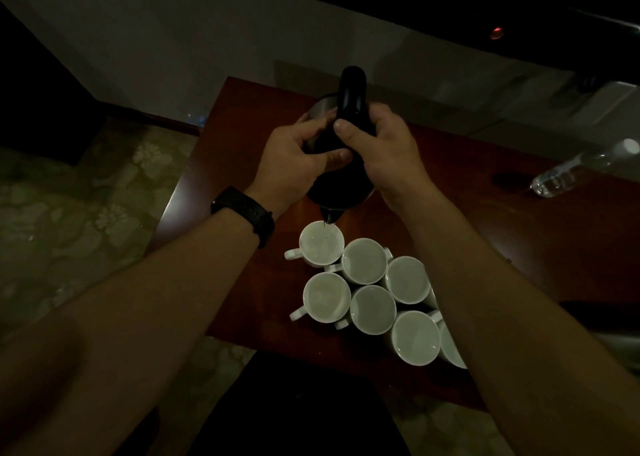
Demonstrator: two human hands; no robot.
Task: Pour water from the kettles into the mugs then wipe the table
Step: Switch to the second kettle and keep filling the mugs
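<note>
A dark kettle (346, 185) with a steel body is tipped toward me above the brown table (485, 240). My right hand (384, 150) grips its black handle. My left hand (294, 157) holds the kettle's side, thumb across the body. A thin stream of water falls from the spout into the farthest white mug (321, 245). Several more white mugs (372, 308) stand packed together just nearer to me, some hidden under my right forearm.
A clear plastic water bottle (571, 171) lies on the table at the right. The table's left edge borders patterned carpet (69, 213). A dark object sits at the right edge (602, 317). A wall runs behind the table.
</note>
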